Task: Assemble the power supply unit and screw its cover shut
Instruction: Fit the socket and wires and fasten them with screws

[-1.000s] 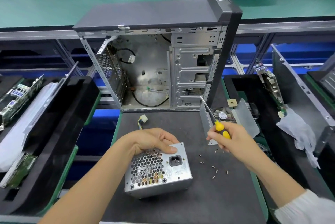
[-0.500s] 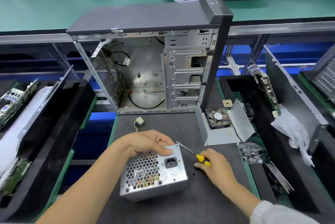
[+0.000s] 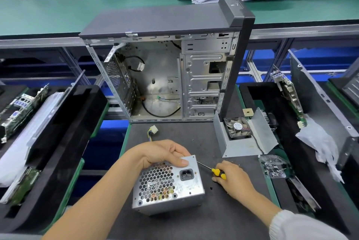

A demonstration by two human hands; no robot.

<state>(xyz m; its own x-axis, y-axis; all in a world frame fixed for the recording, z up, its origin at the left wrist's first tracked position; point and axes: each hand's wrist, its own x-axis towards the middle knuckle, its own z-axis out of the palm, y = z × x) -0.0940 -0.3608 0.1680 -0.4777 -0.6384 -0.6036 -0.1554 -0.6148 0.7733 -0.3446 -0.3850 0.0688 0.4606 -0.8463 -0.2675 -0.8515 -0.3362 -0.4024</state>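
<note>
- Power supply unit, a silver sheet-metal box (image 3: 168,187) with a honeycomb vent and a black mains socket: sits on the dark grey work mat (image 3: 223,218), near its front edge, socket face up toward the camera.
- Left hand (image 3: 163,154): curled over the box's far top edge, thumb flat on the upper face, gripping it.
- Right hand (image 3: 232,178): closed round a yellow-and-black-handled screwdriver (image 3: 213,171), just right of the box; the thin shaft slants to the box's upper right corner, tip at or touching that edge.
- Bundle of coloured wires with a white plug (image 3: 152,130): lies on the mat beyond the left hand.
- Open grey steel computer tower case (image 3: 171,76): stands at the mat's far edge, side panel off; bare mat lies between it and the box.
- Bent grey metal cover holding a small fan (image 3: 240,133): right of the case, at the mat's right edge.
- Clear bag of small parts (image 3: 274,166): just off the mat's right side.
- Black foam trays (image 3: 58,142): flank the mat on both sides.
</note>
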